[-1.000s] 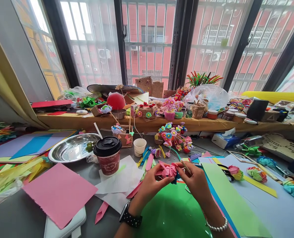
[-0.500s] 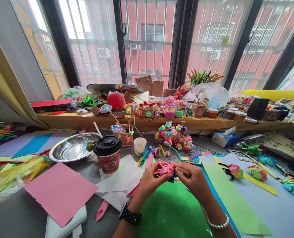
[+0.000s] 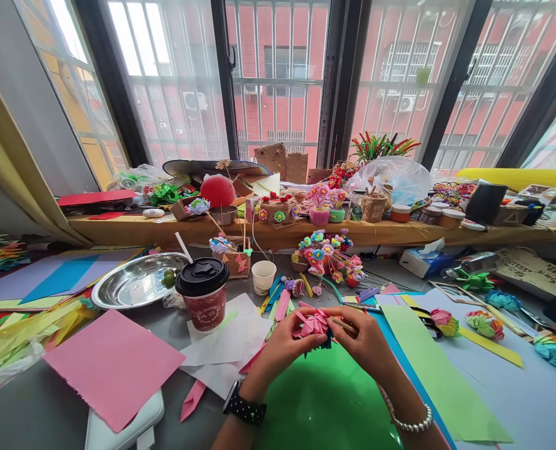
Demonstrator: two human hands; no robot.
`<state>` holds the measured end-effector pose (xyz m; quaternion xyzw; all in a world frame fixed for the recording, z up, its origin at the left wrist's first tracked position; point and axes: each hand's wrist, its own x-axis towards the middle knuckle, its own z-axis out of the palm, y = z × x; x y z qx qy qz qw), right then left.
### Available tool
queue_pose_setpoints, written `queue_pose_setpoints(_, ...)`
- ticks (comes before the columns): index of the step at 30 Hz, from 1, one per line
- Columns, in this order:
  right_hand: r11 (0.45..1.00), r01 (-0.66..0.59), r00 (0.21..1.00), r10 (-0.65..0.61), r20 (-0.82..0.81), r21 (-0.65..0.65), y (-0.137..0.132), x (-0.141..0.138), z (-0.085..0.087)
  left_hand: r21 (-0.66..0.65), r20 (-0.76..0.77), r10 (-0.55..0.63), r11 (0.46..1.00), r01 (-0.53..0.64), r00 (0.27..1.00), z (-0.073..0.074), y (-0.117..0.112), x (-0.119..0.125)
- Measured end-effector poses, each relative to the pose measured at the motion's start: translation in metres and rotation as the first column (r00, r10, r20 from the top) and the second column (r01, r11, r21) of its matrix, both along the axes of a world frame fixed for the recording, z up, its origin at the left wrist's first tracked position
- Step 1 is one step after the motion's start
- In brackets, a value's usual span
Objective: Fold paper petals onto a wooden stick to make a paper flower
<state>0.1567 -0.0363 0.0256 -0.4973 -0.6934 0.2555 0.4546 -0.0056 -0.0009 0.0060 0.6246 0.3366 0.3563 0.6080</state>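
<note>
A pink folded paper flower [image 3: 313, 325] with a dark blue piece under it is held over the green sheet [image 3: 327, 400]. My left hand [image 3: 282, 350], with a black watch on the wrist, grips the flower from the left, fingers closed on it. My right hand [image 3: 364, 340], with a bead bracelet, pinches a thin wooden stick [image 3: 342, 324] whose tip touches the flower's right side.
A red paper cup with a black lid [image 3: 204, 294], a steel tray [image 3: 134, 281], a small white cup [image 3: 263, 277] and a pink sheet [image 3: 113, 365] lie to the left. Finished paper flowers [image 3: 329, 256] stand behind. Light green [image 3: 441, 375] and blue paper, scissors and more flowers lie right.
Both hands stayed in place with the flower; the fingers shifted slightly and the right hand's stick moved closer against the flower. The view tilted a little.
</note>
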Motion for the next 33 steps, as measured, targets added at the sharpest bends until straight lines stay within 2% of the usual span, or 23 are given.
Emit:
queue_pose_setpoints(3, 0.999, 0.002, 0.998, -0.005, -0.055, -0.048, -0.001, 0.000, 0.002, -0.033, 0.012, -0.029, 0.999, 0.029, 1.000, 0.003, 0.001, -0.002)
queue_pose_setpoints(6, 0.999, 0.007, 0.999, -0.009, -0.038, -0.045, 0.000, 0.001, 0.002, -0.052, 0.035, -0.051, 0.997, 0.053, 0.998, 0.005, 0.002, -0.003)
queue_pose_setpoints(11, 0.998, 0.063, 0.994, -0.062, 0.087, 0.000, 0.001, 0.002, 0.000, -0.021, -0.009, -0.015, 1.000, 0.015, 1.000, 0.006, 0.001, -0.001)
queue_pose_setpoints(17, 0.984, 0.144, 0.978, -0.157, 0.137, 0.101, 0.001, 0.000, -0.002, -0.004, 0.027, 0.011, 1.000, -0.011, 1.000, 0.006, 0.003, -0.002)
queue_pose_setpoints(22, 0.934, 0.324, 0.938, -0.338, 0.078, 0.149, 0.003, -0.003, -0.007, -0.029, 0.122, -0.007, 1.000, 0.011, 0.992, 0.003, -0.001, 0.004)
queue_pose_setpoints(24, 0.918, 0.363, 0.922, -0.379, 0.081, 0.163, 0.003, -0.005, -0.009, -0.004, 0.124, 0.038, 0.999, -0.038, 0.992, 0.003, -0.005, 0.009)
queue_pose_setpoints(26, 0.919, 0.355, 0.921, -0.375, 0.105, 0.172, 0.004, -0.005, -0.010, 0.057, 0.108, 0.130, 0.989, -0.137, 0.986, 0.003, -0.007, 0.013)
queue_pose_setpoints(28, 0.927, 0.328, 0.928, -0.353, 0.122, 0.182, 0.005, -0.005, -0.011, 0.136, 0.087, 0.165, 0.975, -0.176, 0.982, 0.003, -0.009, 0.014)
queue_pose_setpoints(33, 0.947, 0.210, 0.959, -0.249, 0.139, 0.245, 0.006, 0.000, -0.011, 0.283, -0.014, 0.153, 0.948, -0.143, 0.988, 0.007, -0.010, 0.011)
